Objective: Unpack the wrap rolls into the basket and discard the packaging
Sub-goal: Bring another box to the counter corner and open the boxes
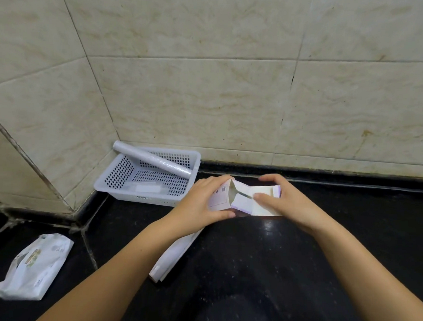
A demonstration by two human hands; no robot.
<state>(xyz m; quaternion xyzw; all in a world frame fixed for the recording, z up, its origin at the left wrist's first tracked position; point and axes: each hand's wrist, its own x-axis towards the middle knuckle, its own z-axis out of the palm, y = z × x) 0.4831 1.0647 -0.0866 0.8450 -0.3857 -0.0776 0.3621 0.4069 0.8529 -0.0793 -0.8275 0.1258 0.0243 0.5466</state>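
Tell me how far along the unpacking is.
Done: one roll lies propped across the basket. In hand: the left hand and right hand hold a box with its end flaps open. Left: empty that box and discard it; a flat carton and a bag lie on the counter.

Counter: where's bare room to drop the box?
Free: dark counter right of the right hand, and the near strip between the forearms. Crowded: the corner with the basket and roll; white packet at left.
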